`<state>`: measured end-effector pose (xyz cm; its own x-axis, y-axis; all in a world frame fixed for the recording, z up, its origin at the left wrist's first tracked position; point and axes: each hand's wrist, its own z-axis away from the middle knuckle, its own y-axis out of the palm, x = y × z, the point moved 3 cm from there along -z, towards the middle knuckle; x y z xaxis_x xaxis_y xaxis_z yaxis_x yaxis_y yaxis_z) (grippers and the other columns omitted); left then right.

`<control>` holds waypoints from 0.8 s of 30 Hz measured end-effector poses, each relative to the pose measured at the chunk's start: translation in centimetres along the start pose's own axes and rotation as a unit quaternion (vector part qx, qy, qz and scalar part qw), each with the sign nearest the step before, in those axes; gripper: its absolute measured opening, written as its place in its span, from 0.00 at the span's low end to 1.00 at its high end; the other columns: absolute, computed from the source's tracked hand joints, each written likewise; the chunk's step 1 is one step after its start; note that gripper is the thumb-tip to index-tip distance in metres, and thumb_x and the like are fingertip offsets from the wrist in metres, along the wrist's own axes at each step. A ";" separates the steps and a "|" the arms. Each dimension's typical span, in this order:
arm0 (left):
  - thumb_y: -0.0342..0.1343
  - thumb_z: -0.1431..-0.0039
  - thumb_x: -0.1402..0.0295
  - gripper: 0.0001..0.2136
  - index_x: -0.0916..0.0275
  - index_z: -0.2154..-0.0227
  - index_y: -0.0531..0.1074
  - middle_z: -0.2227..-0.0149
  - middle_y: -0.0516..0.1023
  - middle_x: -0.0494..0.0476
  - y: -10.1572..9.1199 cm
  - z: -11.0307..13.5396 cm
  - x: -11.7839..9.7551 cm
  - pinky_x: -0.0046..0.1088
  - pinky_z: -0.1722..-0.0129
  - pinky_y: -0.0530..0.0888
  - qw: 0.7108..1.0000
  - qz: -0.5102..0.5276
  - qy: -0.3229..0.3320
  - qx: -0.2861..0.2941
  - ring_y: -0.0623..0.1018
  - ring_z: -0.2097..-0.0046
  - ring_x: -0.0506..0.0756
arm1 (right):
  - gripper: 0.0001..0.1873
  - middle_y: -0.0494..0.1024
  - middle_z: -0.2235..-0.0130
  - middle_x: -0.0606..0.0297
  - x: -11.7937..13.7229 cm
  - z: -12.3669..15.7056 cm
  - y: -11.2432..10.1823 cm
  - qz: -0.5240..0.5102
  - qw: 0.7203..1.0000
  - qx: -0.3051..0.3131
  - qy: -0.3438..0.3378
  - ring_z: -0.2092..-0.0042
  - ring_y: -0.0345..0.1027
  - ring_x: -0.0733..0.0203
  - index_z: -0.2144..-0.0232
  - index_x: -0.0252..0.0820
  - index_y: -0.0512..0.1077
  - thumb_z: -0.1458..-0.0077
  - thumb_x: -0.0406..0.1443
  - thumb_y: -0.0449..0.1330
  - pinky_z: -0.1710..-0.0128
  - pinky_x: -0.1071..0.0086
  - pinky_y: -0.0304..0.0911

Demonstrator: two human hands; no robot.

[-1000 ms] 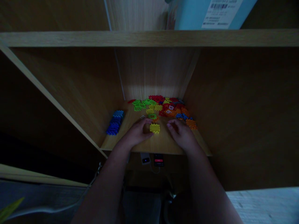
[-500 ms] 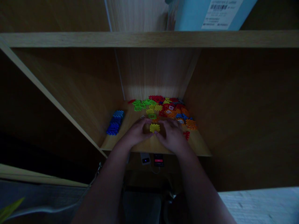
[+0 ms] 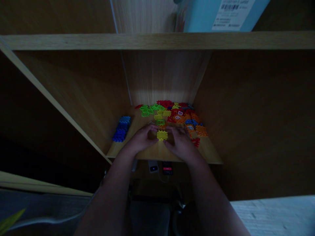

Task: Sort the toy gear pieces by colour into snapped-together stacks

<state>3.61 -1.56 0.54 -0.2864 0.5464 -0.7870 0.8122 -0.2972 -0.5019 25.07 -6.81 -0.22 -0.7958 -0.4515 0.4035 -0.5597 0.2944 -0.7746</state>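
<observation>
A yellow notched building tile (image 3: 162, 135) is between my two hands, low over the front part of the shelf. My left hand (image 3: 142, 140) has its thumb and fingertips at the tile's left edge. From the other side, my right hand (image 3: 181, 141) grips the right edge in the same curled way. Just beyond the fingertips lie a green tile (image 3: 160, 122) and some orange pieces, partly hidden. Red tiles (image 3: 196, 142) lie beside my right hand. Whether the yellow piece is one tile or several stacked, I cannot tell.
Dark and light blue tiles (image 3: 121, 129) form a row on the left. Bright green tiles (image 3: 145, 110) and mixed red and orange tiles (image 3: 201, 131) lie behind and right. A shelf board (image 3: 157, 41) crosses above, under a light blue box (image 3: 197, 16). A phone (image 3: 167, 168) lies below.
The yellow tile has shifted very slightly left, with both hands staying on its edges. My left thumb has moved a little left. The surrounding tiles look the same.
</observation>
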 end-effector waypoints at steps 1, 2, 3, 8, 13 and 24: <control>0.69 0.44 0.68 0.22 0.58 0.46 0.76 0.44 0.82 0.59 0.0 0.0 0.0 0.46 0.35 0.75 1.000 0.001 0.001 -0.001 0.81 0.41 0.63 | 0.29 0.82 0.41 0.54 0.0 0.0 0.0 0.000 1.000 0.001 0.001 0.36 0.70 0.35 0.36 0.49 0.67 0.37 0.41 0.68 0.27 0.30 0.48; 0.69 0.44 0.68 0.22 0.58 0.46 0.76 0.44 0.82 0.60 0.0 0.0 -0.1 0.47 0.35 0.75 1.000 0.001 0.002 -0.002 0.81 0.41 0.63 | 0.29 0.82 0.41 0.54 0.0 0.0 0.0 0.000 1.000 0.002 0.000 0.36 0.70 0.35 0.36 0.49 0.67 0.37 0.40 0.68 0.27 0.31 0.48; 0.69 0.43 0.69 0.22 0.58 0.46 0.76 0.44 0.82 0.60 0.0 0.0 -0.1 0.47 0.35 0.75 1.000 0.000 0.004 -0.004 0.81 0.41 0.63 | 0.29 0.82 0.41 0.53 0.0 0.0 0.0 0.000 1.000 0.001 -0.001 0.36 0.70 0.35 0.36 0.48 0.67 0.37 0.40 0.68 0.27 0.31 0.49; 0.69 0.44 0.70 0.22 0.57 0.46 0.76 0.44 0.82 0.59 -0.1 0.1 -0.3 0.47 0.34 0.75 1.000 0.002 -0.001 -0.002 0.81 0.41 0.62 | 0.29 0.82 0.41 0.54 0.0 -0.1 0.0 -0.009 1.000 -0.002 -0.007 0.36 0.71 0.36 0.36 0.48 0.68 0.37 0.39 0.68 0.28 0.34 0.53; 0.68 0.43 0.69 0.22 0.57 0.45 0.76 0.45 0.82 0.59 0.0 0.0 0.1 0.46 0.36 0.75 1.000 0.005 -0.001 -0.003 0.81 0.42 0.62 | 0.29 0.81 0.39 0.55 -0.1 0.0 -0.1 -0.015 1.000 -0.004 -0.010 0.36 0.71 0.37 0.36 0.48 0.68 0.37 0.40 0.68 0.29 0.36 0.55; 0.68 0.43 0.69 0.23 0.57 0.44 0.75 0.46 0.82 0.58 -0.1 0.1 0.5 0.44 0.38 0.76 1.000 -0.001 0.002 -0.002 0.82 0.45 0.61 | 0.30 0.80 0.38 0.54 -0.3 -0.1 0.0 -0.029 1.000 0.008 -0.003 0.36 0.71 0.39 0.35 0.46 0.67 0.36 0.40 0.67 0.33 0.40 0.63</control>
<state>3.39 -1.35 0.17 -0.2853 0.5507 -0.7845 0.8133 -0.2939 -0.5021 25.25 -6.60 -0.30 -0.7601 -0.4734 0.4451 -0.6016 0.2538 -0.7574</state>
